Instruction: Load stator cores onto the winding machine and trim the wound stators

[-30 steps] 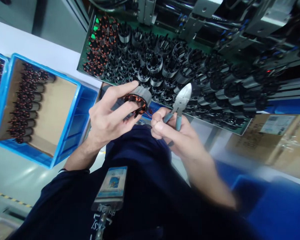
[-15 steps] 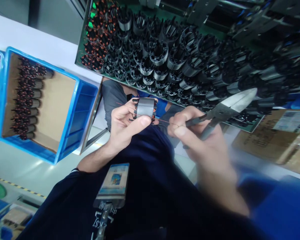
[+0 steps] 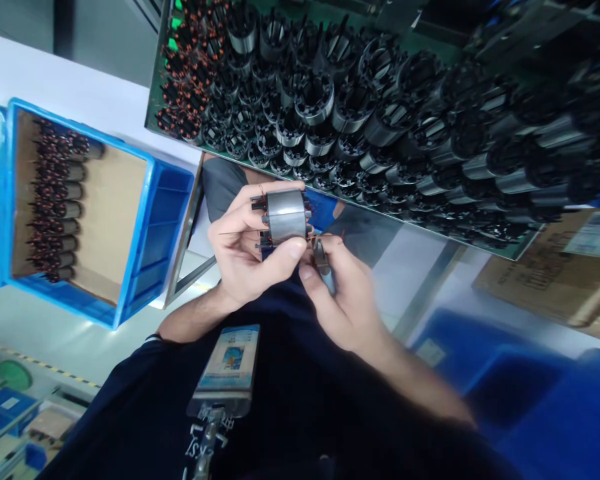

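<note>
My left hand (image 3: 245,250) is wrapped round a small grey motor stator (image 3: 285,217) with copper windings, held sideways in front of my chest. Thin copper wire ends stick out of it. My right hand (image 3: 343,293) is closed on a pair of side cutters (image 3: 324,263), whose nose points up at the lower right edge of the stator. The cutter handles are mostly hidden inside my palm.
A green tray (image 3: 155,107) packed with several upright stators fills the area ahead. A blue crate (image 3: 150,233) lined with cardboard holds rows of wound stators at left. Cardboard boxes (image 3: 540,280) sit at right, blue bins (image 3: 555,413) at lower right. A badge (image 3: 227,363) hangs on my chest.
My right hand swung the cutters from far out on the right back in to the stator. The left hand kept the stator almost still, tilting it slightly.
</note>
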### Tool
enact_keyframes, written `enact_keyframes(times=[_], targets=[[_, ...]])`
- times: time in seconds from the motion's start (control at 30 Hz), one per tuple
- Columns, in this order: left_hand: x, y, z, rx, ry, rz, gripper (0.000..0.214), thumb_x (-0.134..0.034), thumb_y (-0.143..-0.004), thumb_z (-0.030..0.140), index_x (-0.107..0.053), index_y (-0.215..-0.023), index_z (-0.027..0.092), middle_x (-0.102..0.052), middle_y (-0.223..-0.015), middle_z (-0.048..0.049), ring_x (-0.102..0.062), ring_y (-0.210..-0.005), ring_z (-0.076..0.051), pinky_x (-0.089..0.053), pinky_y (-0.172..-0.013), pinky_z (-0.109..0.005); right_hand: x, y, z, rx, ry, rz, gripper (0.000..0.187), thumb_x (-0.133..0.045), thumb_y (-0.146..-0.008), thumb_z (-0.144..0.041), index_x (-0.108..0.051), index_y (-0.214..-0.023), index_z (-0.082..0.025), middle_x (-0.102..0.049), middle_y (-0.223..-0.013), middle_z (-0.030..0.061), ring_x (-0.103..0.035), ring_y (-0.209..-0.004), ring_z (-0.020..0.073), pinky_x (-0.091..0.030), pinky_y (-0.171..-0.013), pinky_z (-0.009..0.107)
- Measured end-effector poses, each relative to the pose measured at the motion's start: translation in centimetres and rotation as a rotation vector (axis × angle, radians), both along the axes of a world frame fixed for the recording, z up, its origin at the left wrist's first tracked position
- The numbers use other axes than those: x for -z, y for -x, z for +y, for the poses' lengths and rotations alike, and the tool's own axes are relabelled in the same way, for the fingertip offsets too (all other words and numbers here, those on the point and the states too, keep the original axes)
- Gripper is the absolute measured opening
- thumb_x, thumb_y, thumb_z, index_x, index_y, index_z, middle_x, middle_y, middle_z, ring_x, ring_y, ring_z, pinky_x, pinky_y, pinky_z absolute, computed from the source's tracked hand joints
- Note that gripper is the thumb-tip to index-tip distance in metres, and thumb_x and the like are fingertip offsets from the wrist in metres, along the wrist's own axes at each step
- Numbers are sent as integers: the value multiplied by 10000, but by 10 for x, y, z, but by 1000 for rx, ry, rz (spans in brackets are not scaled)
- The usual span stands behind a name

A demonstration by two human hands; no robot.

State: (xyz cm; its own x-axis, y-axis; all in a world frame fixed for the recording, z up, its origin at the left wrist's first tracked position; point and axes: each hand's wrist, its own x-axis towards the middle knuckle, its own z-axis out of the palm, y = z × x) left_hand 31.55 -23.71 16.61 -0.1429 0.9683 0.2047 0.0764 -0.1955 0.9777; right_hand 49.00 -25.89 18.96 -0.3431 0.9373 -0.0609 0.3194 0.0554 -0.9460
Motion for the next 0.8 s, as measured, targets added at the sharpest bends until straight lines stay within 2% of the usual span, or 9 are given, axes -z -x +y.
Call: enact_keyframes(times=[0.1, 0.17, 0.3, 0.43, 0.53, 0.7, 0.8], targets=[[-5, 0, 3, 6, -60, 61, 411, -721, -1035, 642, -675, -899, 257, -787, -1298, -32, -726, -1356, -376, -671, -1036, -681, 1, 2, 2, 8, -4, 14, 206, -608, -1086, -276, -696, -1270, -251, -765, -1103, 61, -702, -929, 222, -606, -909, 419], [-10, 0, 4, -3, -66, 46, 405, -747, -1033, 597, -657, -847, 249, -802, -1263, -33, -747, -1317, -356, -677, -1021, -652, 0, 3, 2, 18, 2, 40, 195, -614, -1080, -278, -718, -1244, -267, -744, -1032, 47, -693, -891, 221, -606, -907, 421], [-15, -2, 4, -21, -46, 34, 424, -774, -1014, 588, -645, -796, 248, -814, -1233, -48, -762, -1280, -346, -681, -995, -635, 1, 3, 1, 40, 24, 72, 127, -632, -1074, -265, -738, -1137, -296, -623, -829, 8, -658, -804, 213, -600, -888, 405], [-12, -1, 0, -18, 23, 23, 451, -748, -1008, 652, -666, -820, 250, -804, -1273, -62, -731, -1332, -386, -669, -993, -680, 3, 5, 0, 48, 19, 82, 88, -633, -1078, -266, -716, -1068, -294, -576, -796, -5, -630, -759, 192, -597, -858, 370], [-2, -1, -2, -26, 82, -26, 471, -771, -977, 688, -681, -835, 248, -783, -1330, -69, -717, -1347, -389, -658, -1021, -665, 6, 8, 2, 64, 47, 68, 92, -631, -1084, -294, -721, -1069, -287, -598, -803, -5, -631, -754, 183, -597, -859, 354], [29, -4, -4, -104, 121, -160, 400, -851, -951, 593, -700, -854, 236, -791, -1273, -78, -769, -1210, -314, -668, -1020, -541, 23, 15, 9, 76, 173, 6, 208, -590, -1094, -375, -775, -1096, -279, -690, -834, 14, -691, -833, 209, -595, -915, 366], [46, 19, -8, -185, 171, -175, 378, -863, -949, 561, -698, -890, 226, -800, -1190, -67, -792, -1043, -241, -696, -925, -444, 42, 6, 9, 79, 246, -90, 303, -595, -1077, -419, -809, -1226, -267, -741, -891, 21, -700, -837, 206, -573, -920, 352]])
